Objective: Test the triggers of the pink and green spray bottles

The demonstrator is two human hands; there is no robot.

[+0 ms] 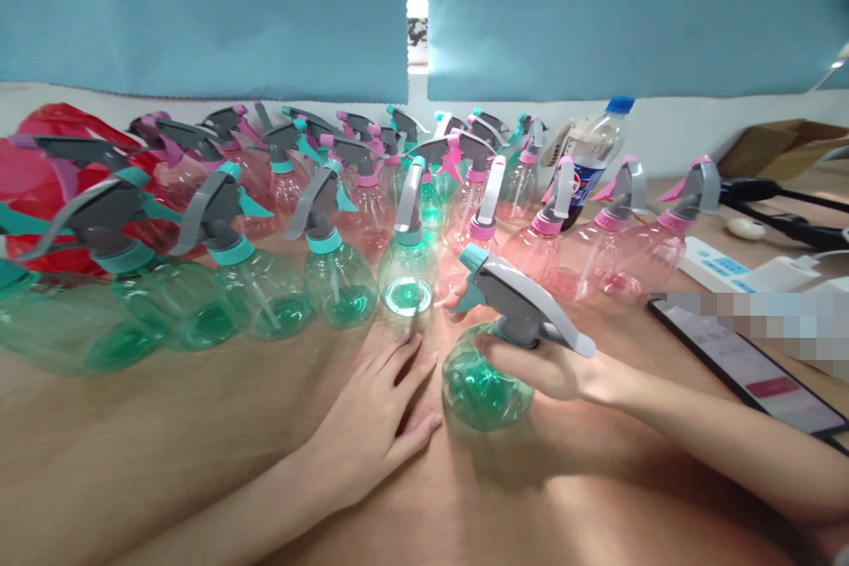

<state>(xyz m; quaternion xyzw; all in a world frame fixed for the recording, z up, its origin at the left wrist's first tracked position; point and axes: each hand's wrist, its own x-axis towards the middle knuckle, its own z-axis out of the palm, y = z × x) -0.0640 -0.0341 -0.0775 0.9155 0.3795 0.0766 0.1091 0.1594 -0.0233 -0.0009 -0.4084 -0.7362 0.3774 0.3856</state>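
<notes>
My right hand (544, 363) is wrapped round the neck of a green spray bottle (487, 385) with a grey and teal trigger head, which stands upright or nearly so at the middle of the table. Just left of it, my left hand (375, 411) lies flat on the wooden table (218, 460) with its fingers spread, holding nothing. Beyond my fingertips is a clear green spray bottle (407, 279), and another green bottle (341, 283) stands to its left. Part of my right hand is hidden behind the held bottle's head.
Several green bottles (265, 292) line the left, with pink bottles (534, 252) and more behind. A red plastic bag (46, 186) lies far left. To the right are a cola bottle (593, 155), a phone (749, 367), a power strip (716, 265) and a cardboard box (786, 150).
</notes>
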